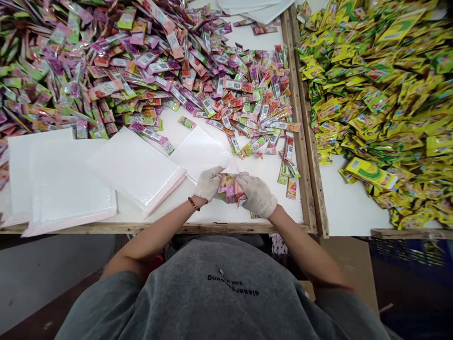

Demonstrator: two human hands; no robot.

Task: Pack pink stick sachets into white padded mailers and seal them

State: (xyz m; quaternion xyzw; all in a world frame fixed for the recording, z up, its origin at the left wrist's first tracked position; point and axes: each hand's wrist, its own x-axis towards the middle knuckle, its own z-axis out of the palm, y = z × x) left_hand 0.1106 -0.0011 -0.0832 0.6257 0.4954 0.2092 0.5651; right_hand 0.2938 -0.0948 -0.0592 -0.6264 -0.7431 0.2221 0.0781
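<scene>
The left hand (208, 183) and right hand (257, 193) grip 1 sachet bunch (230, 190) between them, each curled against 1 side. The sachet bunch is at the table (265, 165), between the front rail (148, 228) and a white bag (200, 153).

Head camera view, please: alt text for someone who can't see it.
A gloved left hand and right hand hold a bundle of small packets over a white table. Beyond lies a heap of pink, purple and green packets; flat white sheets lie left, yellow packets right.
</scene>
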